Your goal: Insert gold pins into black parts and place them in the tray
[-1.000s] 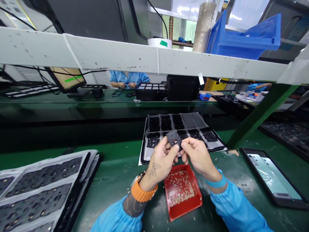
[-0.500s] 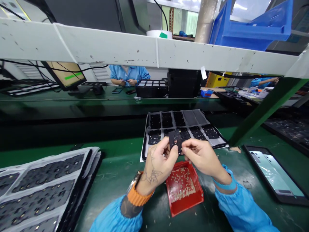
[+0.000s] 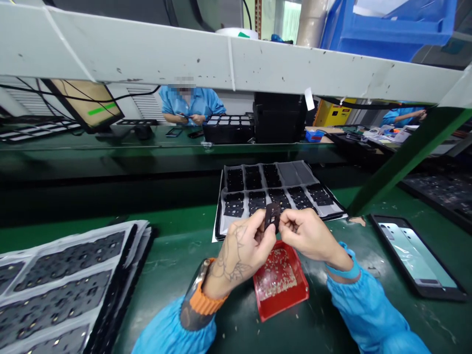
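Observation:
My left hand point(image 3: 241, 248) and my right hand point(image 3: 308, 235) meet above a small red tray point(image 3: 280, 305) holding several tiny pale pieces. Both pinch a small thin black part point(image 3: 272, 216) between thumb and fingers, and it stands nearly edge-on to me. Just beyond the hands lies a black sheet tray point(image 3: 277, 192) with rows of similar black parts in its pockets. An orange watch sits on my left wrist, and both arms wear blue sleeves.
A stack of sheets with black parts point(image 3: 66, 285) lies at the left. A phone frame in a black holder point(image 3: 416, 255) rests at the right, beside a green post point(image 3: 401, 162). A white shelf beam point(image 3: 236, 64) crosses overhead. A person in blue point(image 3: 190, 105) works at the far bench.
The black part has turned from flat-on to nearly edge-on between my fingers. Both hands have closed in tighter on it and risen slightly in view.

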`<state>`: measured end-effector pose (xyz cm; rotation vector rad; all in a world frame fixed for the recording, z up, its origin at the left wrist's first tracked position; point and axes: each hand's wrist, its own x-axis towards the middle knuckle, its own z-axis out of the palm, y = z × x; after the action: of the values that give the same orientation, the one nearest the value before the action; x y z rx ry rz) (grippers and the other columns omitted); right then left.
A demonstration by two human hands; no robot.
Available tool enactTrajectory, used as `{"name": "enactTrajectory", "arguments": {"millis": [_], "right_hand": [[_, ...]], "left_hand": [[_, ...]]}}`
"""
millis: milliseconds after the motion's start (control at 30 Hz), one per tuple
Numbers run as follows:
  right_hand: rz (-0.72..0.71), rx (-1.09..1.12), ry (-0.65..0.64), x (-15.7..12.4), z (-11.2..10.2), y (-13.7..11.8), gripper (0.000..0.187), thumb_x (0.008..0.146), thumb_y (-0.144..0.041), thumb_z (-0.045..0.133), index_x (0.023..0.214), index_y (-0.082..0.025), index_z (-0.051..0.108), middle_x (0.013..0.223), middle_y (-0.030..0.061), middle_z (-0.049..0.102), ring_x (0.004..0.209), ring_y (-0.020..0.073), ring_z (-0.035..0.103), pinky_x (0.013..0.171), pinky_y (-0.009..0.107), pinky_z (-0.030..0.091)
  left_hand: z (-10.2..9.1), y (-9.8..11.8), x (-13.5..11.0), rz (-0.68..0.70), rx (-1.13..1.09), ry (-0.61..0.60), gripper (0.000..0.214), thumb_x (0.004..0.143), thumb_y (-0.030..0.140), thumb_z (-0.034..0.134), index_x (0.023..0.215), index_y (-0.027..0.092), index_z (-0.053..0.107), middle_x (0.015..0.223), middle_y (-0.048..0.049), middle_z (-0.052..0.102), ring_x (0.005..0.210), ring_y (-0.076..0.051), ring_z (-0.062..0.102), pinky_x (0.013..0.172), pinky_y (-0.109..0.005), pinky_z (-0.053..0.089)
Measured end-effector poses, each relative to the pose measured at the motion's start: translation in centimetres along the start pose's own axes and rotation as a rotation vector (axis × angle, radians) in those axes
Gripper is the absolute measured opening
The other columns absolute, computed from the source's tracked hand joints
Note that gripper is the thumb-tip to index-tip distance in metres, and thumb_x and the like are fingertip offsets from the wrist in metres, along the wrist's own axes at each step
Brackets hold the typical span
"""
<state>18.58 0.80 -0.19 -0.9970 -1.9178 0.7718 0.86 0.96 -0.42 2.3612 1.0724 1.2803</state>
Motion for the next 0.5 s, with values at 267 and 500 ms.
{"name": "enactTrajectory", "arguments": {"millis": [267,500], "right_hand": [[-0.011,-0.027,0.000,-0.05,0.09,0.15,0.014,0.079,-0.022,0.044,0.066,-0.019,0.043,0.057,-0.0053,0.040,0.050,0.0130,0.034,0.048,0.024,0.025],[0.012,0.034,-0.047,-0.15,-0.13,0.00,0.013,0.078,-0.024,0.044,0.066,-0.018,0.045,0.058,-0.0049,0.042,0.051,0.0126,0.034,0.048,0.023,0.026]], "left_hand": [[-0.08,0.00,0.16,-0.027,-0.005,-0.014,0.022,0.088,0.015,0.051,0.070,0.021,0.038,0.053,0.0083,0.037,0.044,-0.007,0.036,0.046,-0.022,0.027],[-0.01,0.30,0.07,0.006,0.005,0.001,0.024,0.087,0.015,0.051,0.069,0.021,0.036,0.052,0.0090,0.034,0.043,-0.007,0.034,0.046,-0.021,0.026]]}}
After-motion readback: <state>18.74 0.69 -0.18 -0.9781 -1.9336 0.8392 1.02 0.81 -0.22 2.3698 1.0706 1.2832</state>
